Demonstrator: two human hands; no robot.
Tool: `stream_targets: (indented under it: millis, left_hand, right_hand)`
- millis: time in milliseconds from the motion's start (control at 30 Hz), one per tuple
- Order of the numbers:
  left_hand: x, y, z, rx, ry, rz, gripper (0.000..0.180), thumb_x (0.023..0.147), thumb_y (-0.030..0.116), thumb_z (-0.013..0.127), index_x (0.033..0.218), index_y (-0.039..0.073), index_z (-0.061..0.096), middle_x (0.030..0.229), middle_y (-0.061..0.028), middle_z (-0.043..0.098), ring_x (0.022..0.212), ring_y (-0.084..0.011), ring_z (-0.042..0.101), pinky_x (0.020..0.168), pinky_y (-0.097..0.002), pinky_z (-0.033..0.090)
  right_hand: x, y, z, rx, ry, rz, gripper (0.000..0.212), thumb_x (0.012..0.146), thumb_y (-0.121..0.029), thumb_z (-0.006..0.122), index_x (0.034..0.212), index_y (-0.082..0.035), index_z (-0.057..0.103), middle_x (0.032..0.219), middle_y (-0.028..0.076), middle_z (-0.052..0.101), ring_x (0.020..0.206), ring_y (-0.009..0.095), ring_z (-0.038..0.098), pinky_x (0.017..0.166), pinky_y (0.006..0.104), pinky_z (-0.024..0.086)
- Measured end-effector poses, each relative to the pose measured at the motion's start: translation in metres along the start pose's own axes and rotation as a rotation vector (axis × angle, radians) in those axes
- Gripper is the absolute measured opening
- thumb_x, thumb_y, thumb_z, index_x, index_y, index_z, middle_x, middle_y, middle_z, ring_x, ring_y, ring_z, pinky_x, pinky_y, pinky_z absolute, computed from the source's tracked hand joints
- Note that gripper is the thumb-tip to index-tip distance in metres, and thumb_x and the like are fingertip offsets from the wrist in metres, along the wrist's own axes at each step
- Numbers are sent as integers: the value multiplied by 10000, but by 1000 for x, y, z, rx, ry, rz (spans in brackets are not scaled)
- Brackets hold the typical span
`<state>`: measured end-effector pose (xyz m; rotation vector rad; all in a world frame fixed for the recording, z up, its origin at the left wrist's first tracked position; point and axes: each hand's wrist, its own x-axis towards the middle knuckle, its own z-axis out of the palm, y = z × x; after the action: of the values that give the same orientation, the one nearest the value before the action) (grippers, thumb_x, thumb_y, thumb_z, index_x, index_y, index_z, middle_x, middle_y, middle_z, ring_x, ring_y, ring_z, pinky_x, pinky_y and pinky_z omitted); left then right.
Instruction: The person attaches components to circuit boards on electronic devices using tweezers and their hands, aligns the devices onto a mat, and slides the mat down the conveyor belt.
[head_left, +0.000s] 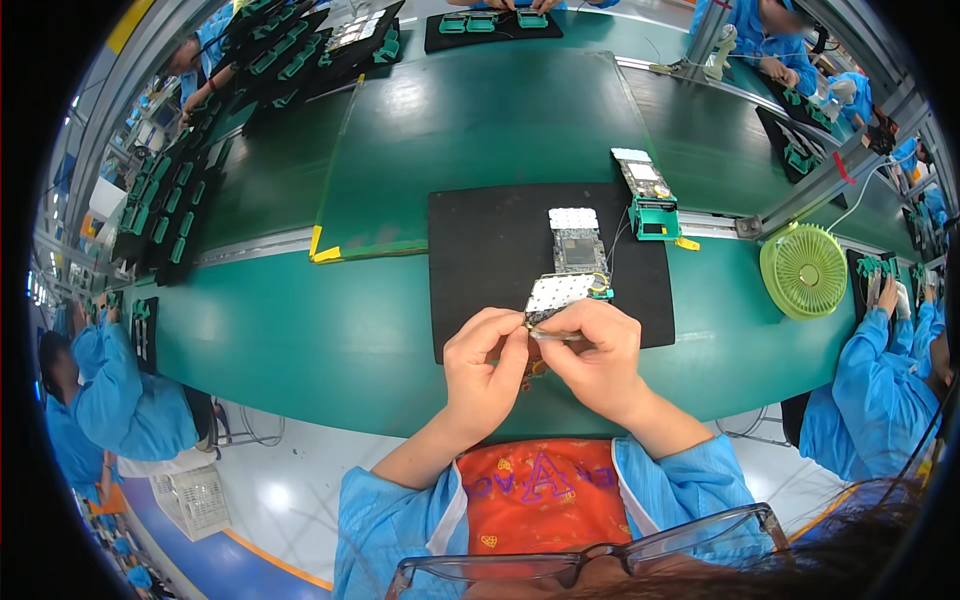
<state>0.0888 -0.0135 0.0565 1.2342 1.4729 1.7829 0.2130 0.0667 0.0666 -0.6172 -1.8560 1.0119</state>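
Both my hands meet over the near part of a black mat (480, 250). Between them a small circuit board (560, 292) with a white dotted cover is held tilted. My left hand (485, 360) pinches its near left corner between thumb and fingers. Along its near edge, my right hand (598, 350) has its thumb and fingers closed; a pale thin edge shows under them, too small to make out. Just beyond lies another circuit board (580, 248) with a white top end and a grey square. Thin wires run beside it.
A green fixture (655, 220) with a circuit board (640, 172) stands beyond the mat's far right corner. To the right are a green fan (808, 272) and a metal post (825, 185). Racks of green fixtures (160, 205) stand left. Co-workers in blue (135, 390) sit around.
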Motion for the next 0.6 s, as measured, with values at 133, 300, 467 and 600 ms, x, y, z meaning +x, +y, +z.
stream_targets:
  millis: [133,300,467,600]
  left_hand:
    - [1,2,1,28,-10,17,115,877,-70,546,958,-74,628,914,-102,627,758,-115,630,629,-224,516]
    - [0,0,0,7,-12,-5,109,875,-68,555,955,-71,629,911,-98,626,751,-110,622,618,-219,504]
    - [1,0,1,34,-11,-1,90,884,-62,548,936,-72,621,897,-94,617,733,-98,597,603,-217,483]
    - [2,-2,0,50,-31,-4,61,895,-52,535,904,-65,593,856,-80,589,684,-77,543,574,-217,444]
  right_hand:
    - [-1,2,-1,62,8,81,92,701,26,703,776,-13,668,710,74,650,586,180,611,480,273,453]
    - [1,2,-1,28,6,12,95,694,16,714,766,-22,666,702,72,649,591,199,615,513,293,459]
    - [2,2,-2,1,-7,-18,106,679,6,724,754,-32,660,687,70,642,599,222,618,546,314,466]
    - [3,1,-4,-78,-17,-95,133,663,12,722,767,-37,656,683,72,633,604,228,616,548,321,473]
